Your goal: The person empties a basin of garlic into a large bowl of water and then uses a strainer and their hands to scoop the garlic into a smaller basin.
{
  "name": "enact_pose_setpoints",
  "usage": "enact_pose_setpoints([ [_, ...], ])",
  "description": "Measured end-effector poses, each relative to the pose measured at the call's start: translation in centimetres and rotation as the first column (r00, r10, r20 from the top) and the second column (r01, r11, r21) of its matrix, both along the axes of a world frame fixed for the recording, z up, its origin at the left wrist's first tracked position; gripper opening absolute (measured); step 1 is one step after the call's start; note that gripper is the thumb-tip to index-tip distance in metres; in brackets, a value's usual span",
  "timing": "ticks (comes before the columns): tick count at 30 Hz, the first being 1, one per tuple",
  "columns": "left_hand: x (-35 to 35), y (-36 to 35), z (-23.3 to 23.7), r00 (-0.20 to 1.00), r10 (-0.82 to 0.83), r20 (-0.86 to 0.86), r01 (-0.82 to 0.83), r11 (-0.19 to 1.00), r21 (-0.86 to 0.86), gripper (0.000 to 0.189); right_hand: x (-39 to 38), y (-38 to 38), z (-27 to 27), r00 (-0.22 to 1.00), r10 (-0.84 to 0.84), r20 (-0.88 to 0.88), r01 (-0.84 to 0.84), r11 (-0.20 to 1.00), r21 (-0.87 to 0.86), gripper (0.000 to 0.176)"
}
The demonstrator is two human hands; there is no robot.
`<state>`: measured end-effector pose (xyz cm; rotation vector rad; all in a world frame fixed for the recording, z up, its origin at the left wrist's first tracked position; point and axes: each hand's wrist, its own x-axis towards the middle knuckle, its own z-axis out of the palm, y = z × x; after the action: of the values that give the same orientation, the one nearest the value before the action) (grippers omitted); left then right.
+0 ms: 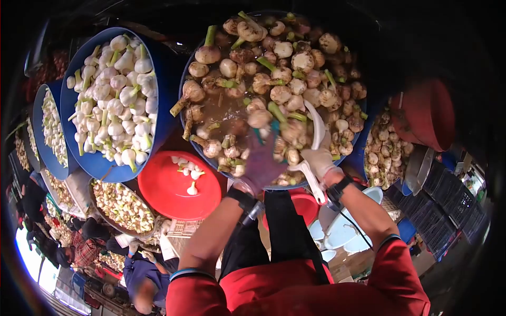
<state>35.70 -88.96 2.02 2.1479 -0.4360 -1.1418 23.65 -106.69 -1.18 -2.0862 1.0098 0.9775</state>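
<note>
- Our right hand (319, 158), in a pale glove, is clamped around the handle of a white tool (318, 129); the tool's curved upper end rises past the fingers over the garlic heap.
- Our left hand (261, 163), in a purple glove, lies just beside the right one. Its fingers are blurred against a garlic bulb (260, 118), and we cannot tell whether they close on it or only touch it.
- Both hands are over the near edge of a blue tub (360, 150) that is piled with dirty, green-stemmed garlic in murky water (226, 113). The bulb sits at the left fingertips, near the middle of that tub.
- Left of the left hand, outside the tub, sits a red lid (163, 195) with a few peeled bulbs (187, 171) on it.
- Further left of that grip, a second blue tub (161, 68) holds clean white garlic (116, 95).
- Well to the right of the tool hand stands a red bucket (427, 113).
</note>
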Motion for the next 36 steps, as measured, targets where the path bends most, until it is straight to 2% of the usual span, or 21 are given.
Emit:
enact_pose_setpoints([
  [1, -0.4, -0.6, 1.0, 0.999, 0.032, 0.006, -0.031, 0.995, -0.095, 0.093, 1.7, 0.0, 3.1, 0.995, -0.072, -0.067, 0.076, 0.995, 0.060, 0.035],
  [2, -0.8, -1.0, 1.8, 0.998, 0.067, 0.006, -0.065, 0.981, -0.184, 0.089, -0.7, -0.6, 2.4, 0.928, -0.372, -0.025, 0.372, 0.918, 0.136, 0.029],
  [3, -1.2, -1.4, 2.0, 0.999, 0.038, -0.018, -0.041, 0.975, -0.218, 0.089, 0.1, -0.5, 5.4, 0.644, -0.759, -0.094, 0.759, 0.620, 0.200, 0.024],
  [5, -0.3, -1.8, 3.0, 0.996, -0.041, -0.073, 0.013, 0.936, -0.353, 0.081, -3.3, -1.8, 6.3, 0.527, -0.849, -0.044, 0.831, 0.504, 0.237, 0.029],
  [6, 0.7, -2.0, 3.4, 0.986, -0.159, 0.059, 0.170, 0.932, -0.320, 0.073, -4.3, -1.8, 7.1, 0.421, -0.906, 0.044, 0.830, 0.404, 0.384, 0.045],
  [8, 3.3, -2.0, 4.0, 0.939, -0.179, 0.294, 0.244, 0.948, -0.204, 0.067, -5.4, -2.8, 5.6, 0.502, -0.864, -0.027, 0.849, 0.487, 0.203, 0.051],
  [10, 6.6, -0.4, 1.9, 0.886, 0.042, 0.462, 0.025, 0.990, -0.138, 0.067, -1.7, -1.6, 7.9, 0.518, -0.854, -0.050, 0.830, 0.488, 0.270, 0.042],
  [12, 11.8, 2.1, 0.0, 0.764, -0.038, 0.644, -0.072, 0.987, 0.144, 0.067, -2.9, -0.7, 2.5, 0.762, -0.648, -0.018, 0.643, 0.752, 0.144, 0.018],
  [14, 15.2, 4.7, -1.8, 0.863, -0.015, 0.505, -0.181, 0.924, 0.337, 0.072, -2.5, 0.0, -0.8, 0.843, -0.535, -0.048, 0.537, 0.841, 0.065, 0.021],
  [17, 17.1, 4.0, -1.9, 0.897, -0.163, 0.411, -0.097, 0.834, 0.544, 0.083, 1.3, 0.1, -0.9, 0.665, -0.736, -0.126, 0.747, 0.657, 0.104, 0.029],
  [19, 17.0, 2.7, -2.0, 0.928, -0.172, 0.330, -0.064, 0.800, 0.596, 0.082, 0.8, -0.1, -1.8, 0.691, -0.718, -0.086, 0.722, 0.690, 0.046, 0.040],
  [20, 17.0, 2.1, -1.9, 0.954, -0.158, 0.256, -0.047, 0.761, 0.648, 0.081, 0.6, -0.4, -2.4, 0.794, -0.602, -0.081, 0.607, 0.792, 0.063, 0.056],
  [21, 16.9, 2.7, -3.3, 0.963, -0.165, 0.214, -0.008, 0.775, 0.632, 0.078, 0.3, -0.6, -2.8, 0.876, -0.477, -0.070, 0.481, 0.873, 0.079, 0.073],
  [22, 16.6, 3.1, -4.3, 0.961, -0.180, 0.212, 0.006, 0.775, 0.632, 0.078, 0.6, -0.5, -2.4, 0.869, -0.490, -0.072, 0.495, 0.865, 0.078, 0.073],
  [24, 16.0, 3.3, -5.5, 0.999, 0.052, -0.017, -0.042, 0.926, 0.375, 0.075, 1.1, 0.1, -1.9, 0.762, -0.639, 0.104, 0.633, 0.769, 0.088, 0.073],
  [26, 14.5, 2.6, -5.9, 1.000, 0.006, 0.008, -0.009, 0.879, 0.476, 0.073, 0.8, -0.2, -2.8, 0.739, -0.673, 0.021, 0.670, 0.738, 0.084, 0.080],
  [28, 12.6, 2.6, -4.6, 0.965, -0.185, 0.187, 0.054, 0.835, 0.547, 0.073, 1.1, 0.1, -2.6, 0.730, -0.673, 0.116, 0.673, 0.738, 0.047, 0.088],
  [30, 12.1, 3.6, -4.6, 0.936, -0.339, 0.098, 0.240, 0.815, 0.527, 0.071, 2.0, -0.2, -1.5, 0.723, -0.691, 0.018, 0.690, 0.723, 0.046, 0.093],
  [32, 12.0, 5.2, -7.6, 0.980, -0.176, 0.093, 0.121, 0.896, 0.428, 0.067, 3.0, -0.2, 0.4, 0.713, -0.701, 0.014, 0.693, 0.708, 0.133, 0.086],
  [34, 12.4, 4.4, -6.2, 0.991, -0.103, -0.090, 0.125, 0.948, 0.294, 0.068, 3.0, -0.3, 2.1, 0.718, -0.696, -0.024, 0.687, 0.702, 0.187, 0.088],
  [36, 12.0, 5.9, -8.7, 0.993, -0.114, -0.023, 0.117, 0.973, 0.199, 0.064, 3.1, -0.4, 2.7, 0.741, -0.665, -0.087, 0.670, 0.727, 0.150, 0.090],
])
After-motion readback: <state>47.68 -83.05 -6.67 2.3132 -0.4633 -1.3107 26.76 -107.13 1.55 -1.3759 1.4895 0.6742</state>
